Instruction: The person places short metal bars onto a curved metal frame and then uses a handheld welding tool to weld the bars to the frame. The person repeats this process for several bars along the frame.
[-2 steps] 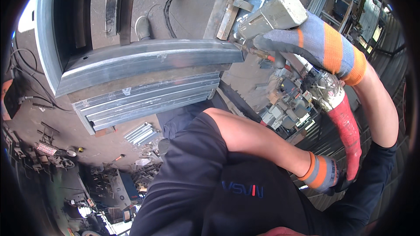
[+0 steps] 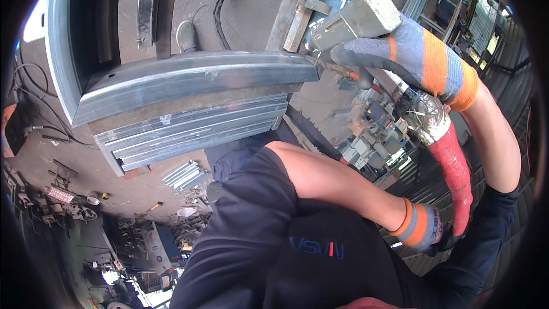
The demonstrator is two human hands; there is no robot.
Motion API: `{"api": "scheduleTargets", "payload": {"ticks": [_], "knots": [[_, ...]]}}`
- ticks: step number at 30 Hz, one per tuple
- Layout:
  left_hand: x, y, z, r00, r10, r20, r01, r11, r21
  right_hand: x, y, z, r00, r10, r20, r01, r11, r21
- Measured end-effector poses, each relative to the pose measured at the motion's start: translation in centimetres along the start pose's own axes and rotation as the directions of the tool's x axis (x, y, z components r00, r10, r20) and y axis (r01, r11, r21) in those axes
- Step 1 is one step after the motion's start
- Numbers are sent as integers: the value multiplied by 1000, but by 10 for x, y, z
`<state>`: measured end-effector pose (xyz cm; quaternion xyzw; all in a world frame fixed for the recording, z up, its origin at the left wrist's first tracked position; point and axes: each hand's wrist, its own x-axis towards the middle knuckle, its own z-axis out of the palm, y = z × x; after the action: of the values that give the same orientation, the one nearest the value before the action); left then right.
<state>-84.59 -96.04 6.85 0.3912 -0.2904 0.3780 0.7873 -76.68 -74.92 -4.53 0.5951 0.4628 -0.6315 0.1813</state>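
A sledgehammer slants across the right side, with a worn grey block head (image 2: pixel 372 16) and a long red handle (image 2: pixel 450 166). Silver wire or tape binds the handle partway along. My right hand (image 2: pixel 403 54), in a grey and orange knit glove with dark fingers, is closed round it just below the head. Low on the right, my left hand (image 2: pixel 426 229), gloved alike, grips the handle's end; its fingers are partly hidden. The head hangs by the right end of a galvanised steel frame (image 2: pixel 200 83). Whether they touch, I cannot tell.
Ribbed steel profiles (image 2: pixel 200 131) lie under the frame's near bar. A grey shoe (image 2: pixel 186 36) stands on the floor beyond it, near a dark cable (image 2: pixel 220 6). Steel offcuts (image 2: pixel 186 174) and scattered tools lie at the lower left. Boxes and machines (image 2: pixel 374 137) stand right of the frame.
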Motion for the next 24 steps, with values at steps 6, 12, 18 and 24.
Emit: {"api": "scheduleTargets", "payload": {"ticks": [6,12,18,24], "knots": [[1,-2,4,996,-35,-79,29,996,-82,5,-12,1,953,302,27,-303,944,132],[-5,-2,3,1000,-17,-23,18,1000,25,4,-1,4,1000,-29,12,30,995,-96],[-3,0,6,997,-20,-77,17,999,-31,9,10,6,944,-327,48,322,881,-348],[-3,6,-5,998,-49,37,49,999,-8,9,11,4,969,-232,91,247,856,-455]]}}
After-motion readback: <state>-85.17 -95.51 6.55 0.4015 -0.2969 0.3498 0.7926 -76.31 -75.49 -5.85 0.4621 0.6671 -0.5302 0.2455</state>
